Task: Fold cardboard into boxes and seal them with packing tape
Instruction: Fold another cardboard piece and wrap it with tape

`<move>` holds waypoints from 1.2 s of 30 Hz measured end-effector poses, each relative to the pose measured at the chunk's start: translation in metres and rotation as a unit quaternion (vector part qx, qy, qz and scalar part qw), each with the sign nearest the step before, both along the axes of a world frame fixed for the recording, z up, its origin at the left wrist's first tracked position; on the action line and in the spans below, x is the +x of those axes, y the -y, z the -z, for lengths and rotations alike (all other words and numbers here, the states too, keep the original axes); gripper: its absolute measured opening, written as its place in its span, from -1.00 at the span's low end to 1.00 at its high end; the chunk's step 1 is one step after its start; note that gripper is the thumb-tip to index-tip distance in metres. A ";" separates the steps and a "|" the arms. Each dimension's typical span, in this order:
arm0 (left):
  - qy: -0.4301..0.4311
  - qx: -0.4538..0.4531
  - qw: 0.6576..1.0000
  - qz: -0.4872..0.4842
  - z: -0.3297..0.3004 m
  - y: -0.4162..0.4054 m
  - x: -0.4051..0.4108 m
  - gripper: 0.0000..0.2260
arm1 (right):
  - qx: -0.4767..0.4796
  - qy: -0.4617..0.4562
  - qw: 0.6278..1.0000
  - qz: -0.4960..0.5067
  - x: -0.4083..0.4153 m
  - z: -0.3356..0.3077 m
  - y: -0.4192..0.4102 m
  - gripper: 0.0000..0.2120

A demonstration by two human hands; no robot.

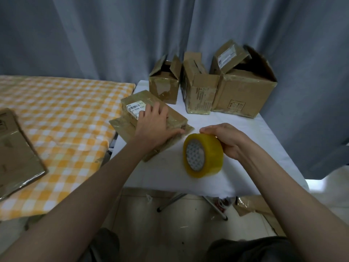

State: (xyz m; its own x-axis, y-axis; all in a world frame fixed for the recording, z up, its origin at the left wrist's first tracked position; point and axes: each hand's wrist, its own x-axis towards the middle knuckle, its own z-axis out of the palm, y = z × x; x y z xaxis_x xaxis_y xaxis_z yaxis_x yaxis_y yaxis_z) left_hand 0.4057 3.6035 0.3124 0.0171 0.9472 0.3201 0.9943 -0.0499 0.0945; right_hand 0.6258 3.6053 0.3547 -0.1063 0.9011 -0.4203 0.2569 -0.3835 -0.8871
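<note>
A flattened cardboard box with a white barcode label lies on the white table, on top of another flat piece of cardboard. My left hand rests on it with fingers spread and the thumb along its near edge. My right hand grips a yellow roll of packing tape, held on edge just above the table to the right of the flat box.
Three upright cardboard boxes stand at the table's far edge: a small open one, a middle one and a large one with a smaller box in it. A flat cardboard sheet lies on the yellow checked table at left. Grey curtains hang behind.
</note>
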 end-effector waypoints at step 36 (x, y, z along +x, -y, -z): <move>0.259 0.009 0.964 0.059 -0.045 0.051 0.075 -0.89 | 0.157 -0.064 0.984 -0.061 0.021 0.029 0.076 -0.41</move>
State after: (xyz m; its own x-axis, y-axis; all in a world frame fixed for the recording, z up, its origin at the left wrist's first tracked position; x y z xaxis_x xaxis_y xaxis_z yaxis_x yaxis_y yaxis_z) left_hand 0.4811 3.5523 0.3579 -0.0429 0.9427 0.3308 0.8010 -0.1654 0.5753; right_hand 0.6469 3.5295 0.3260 -0.2564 0.9615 -0.0989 0.1628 -0.0579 -0.9850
